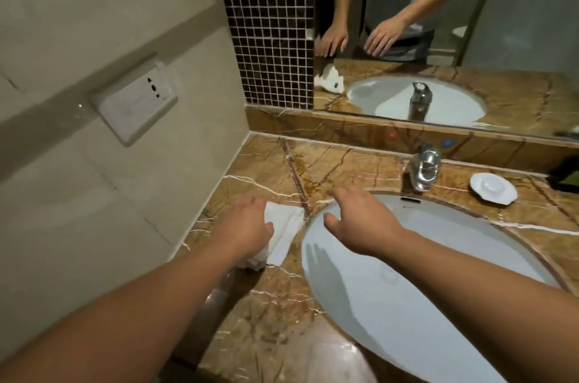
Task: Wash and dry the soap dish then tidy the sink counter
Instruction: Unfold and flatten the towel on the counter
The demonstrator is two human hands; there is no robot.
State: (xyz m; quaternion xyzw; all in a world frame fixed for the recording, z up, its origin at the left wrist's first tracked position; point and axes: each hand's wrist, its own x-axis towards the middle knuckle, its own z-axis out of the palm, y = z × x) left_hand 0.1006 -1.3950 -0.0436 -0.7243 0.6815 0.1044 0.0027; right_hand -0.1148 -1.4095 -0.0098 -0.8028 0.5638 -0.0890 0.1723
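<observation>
Left hand [247, 226], fingers loose and holding nothing, is over the towel [286, 230] beside the sink [454, 241] rim; right hand [360, 223], spread and empty, hovers above that rim.

Brown veined marble counter [329, 160]: white soap dish [492, 188] right of faucet [423, 168], white towel [282, 232] left of basin.

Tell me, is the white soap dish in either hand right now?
No, the white scalloped soap dish sits on the brown marble counter beside the chrome tap, apart from the left hand and right hand.

White soap dish [492, 187] sits upright on counter [269, 163] beside faucet [423, 168].
</observation>
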